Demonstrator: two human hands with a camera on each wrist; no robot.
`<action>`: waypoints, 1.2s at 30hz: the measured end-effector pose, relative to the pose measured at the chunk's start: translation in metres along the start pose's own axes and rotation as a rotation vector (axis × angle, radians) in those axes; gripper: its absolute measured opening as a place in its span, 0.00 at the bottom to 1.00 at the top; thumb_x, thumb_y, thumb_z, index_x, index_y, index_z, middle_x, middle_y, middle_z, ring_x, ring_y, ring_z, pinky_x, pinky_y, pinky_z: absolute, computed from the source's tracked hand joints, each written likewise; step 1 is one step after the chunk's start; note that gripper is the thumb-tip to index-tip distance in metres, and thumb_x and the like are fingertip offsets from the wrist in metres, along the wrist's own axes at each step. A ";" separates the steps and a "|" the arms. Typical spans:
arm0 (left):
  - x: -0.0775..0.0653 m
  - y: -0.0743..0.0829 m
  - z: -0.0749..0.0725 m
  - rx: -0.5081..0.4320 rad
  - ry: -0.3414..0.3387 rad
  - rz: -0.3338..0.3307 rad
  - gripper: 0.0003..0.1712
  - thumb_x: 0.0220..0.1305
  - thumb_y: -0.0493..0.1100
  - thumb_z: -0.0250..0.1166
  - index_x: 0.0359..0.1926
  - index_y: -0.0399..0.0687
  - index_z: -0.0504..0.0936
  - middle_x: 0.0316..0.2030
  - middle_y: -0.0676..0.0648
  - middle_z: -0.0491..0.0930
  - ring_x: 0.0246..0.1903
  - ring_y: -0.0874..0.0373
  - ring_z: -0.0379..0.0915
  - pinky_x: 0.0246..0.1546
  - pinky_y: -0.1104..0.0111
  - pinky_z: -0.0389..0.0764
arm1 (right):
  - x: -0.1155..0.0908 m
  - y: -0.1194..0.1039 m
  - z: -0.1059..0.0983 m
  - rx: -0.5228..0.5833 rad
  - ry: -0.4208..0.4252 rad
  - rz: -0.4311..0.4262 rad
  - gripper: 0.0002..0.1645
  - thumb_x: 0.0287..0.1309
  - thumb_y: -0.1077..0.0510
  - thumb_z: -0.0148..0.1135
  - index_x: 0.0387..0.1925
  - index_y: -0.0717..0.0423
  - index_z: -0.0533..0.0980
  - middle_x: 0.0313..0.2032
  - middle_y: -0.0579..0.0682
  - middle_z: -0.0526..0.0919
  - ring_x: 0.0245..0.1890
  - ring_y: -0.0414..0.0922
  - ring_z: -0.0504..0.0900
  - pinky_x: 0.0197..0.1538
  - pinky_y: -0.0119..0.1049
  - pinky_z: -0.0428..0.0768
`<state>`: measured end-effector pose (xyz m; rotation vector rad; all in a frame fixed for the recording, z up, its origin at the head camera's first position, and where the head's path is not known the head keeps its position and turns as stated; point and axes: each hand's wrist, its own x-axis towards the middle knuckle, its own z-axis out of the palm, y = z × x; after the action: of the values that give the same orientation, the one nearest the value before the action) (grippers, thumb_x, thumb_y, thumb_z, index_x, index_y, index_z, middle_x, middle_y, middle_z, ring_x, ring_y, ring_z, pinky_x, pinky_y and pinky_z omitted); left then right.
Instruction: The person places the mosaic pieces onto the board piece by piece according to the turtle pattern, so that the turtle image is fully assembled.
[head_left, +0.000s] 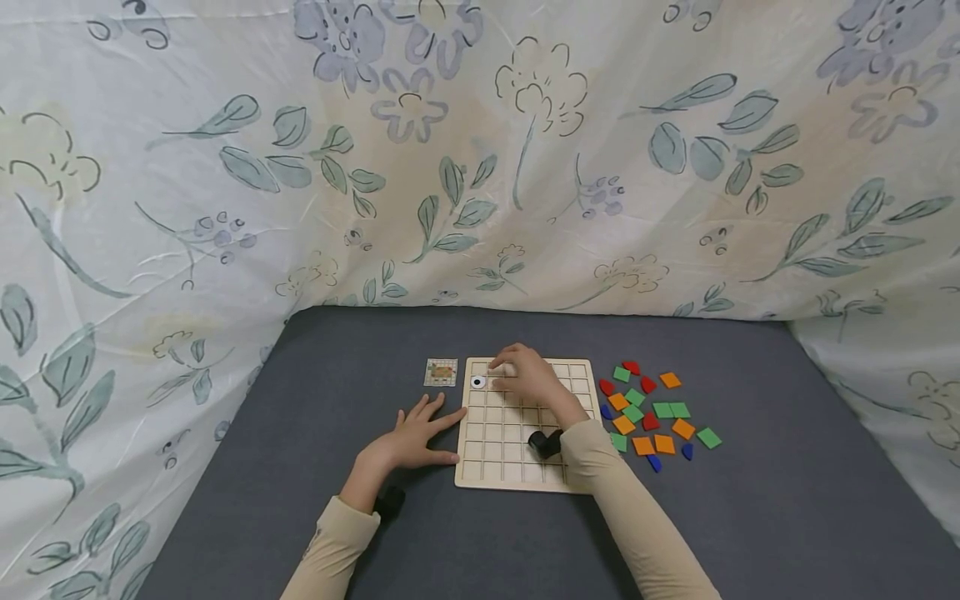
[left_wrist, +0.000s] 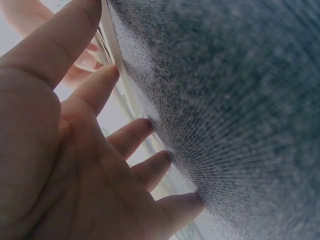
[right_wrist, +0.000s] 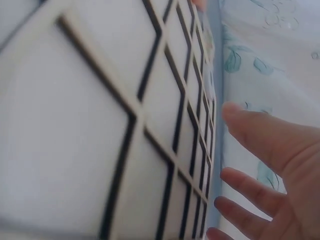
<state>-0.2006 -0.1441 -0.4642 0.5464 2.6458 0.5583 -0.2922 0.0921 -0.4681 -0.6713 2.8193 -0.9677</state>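
A light wooden grid board (head_left: pixel 487 475) lies on the dark cloth. In its upper left cell sits a white piece with a black dot (head_left: pixel 477 382), like an eye. My left hand (head_left: pixel 411 437) rests on the cloth with fingers spread, its thumb and index fingertips at the board's left edge; the left wrist view shows the palm and spread fingers. My right hand (head_left: pixel 528 379) is over the board's upper part, its fingertips near the eye piece. In the right wrist view the right hand's thumb and fingers (right_wrist: pixel 250 130) are apart, and no piece shows between them.
A small picture card (head_left: pixel 441 372) lies left of the board's top corner. To the right are scattered green, orange, red and blue pieces, among them a green square (head_left: pixel 708 437) and an orange square (head_left: pixel 670 380). A floral curtain (head_left: pixel 450 208) hangs behind the table.
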 end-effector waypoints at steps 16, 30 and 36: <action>-0.002 0.002 -0.001 -0.001 0.005 0.007 0.42 0.56 0.60 0.64 0.70 0.65 0.58 0.72 0.42 0.43 0.71 0.39 0.30 0.63 0.36 0.38 | -0.022 0.032 -0.034 0.077 0.044 0.026 0.19 0.57 0.54 0.64 0.51 0.54 0.78 0.57 0.58 0.71 0.56 0.59 0.70 0.55 0.55 0.71; -0.001 0.002 -0.002 -0.003 0.003 0.013 0.42 0.56 0.60 0.63 0.70 0.64 0.57 0.72 0.41 0.43 0.71 0.39 0.31 0.62 0.36 0.39 | -0.044 0.070 -0.063 0.073 0.130 0.030 0.18 0.57 0.57 0.63 0.50 0.58 0.78 0.57 0.62 0.70 0.58 0.63 0.66 0.56 0.61 0.66; -0.001 0.001 -0.001 0.000 0.002 0.008 0.42 0.56 0.60 0.64 0.70 0.64 0.58 0.72 0.41 0.43 0.71 0.39 0.31 0.62 0.36 0.39 | -0.054 0.087 -0.074 0.060 0.123 0.070 0.21 0.58 0.56 0.62 0.52 0.58 0.76 0.58 0.62 0.68 0.60 0.64 0.63 0.57 0.63 0.63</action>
<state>-0.1999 -0.1445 -0.4625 0.5572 2.6467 0.5613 -0.2922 0.2181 -0.4649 -0.5194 2.8829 -1.1119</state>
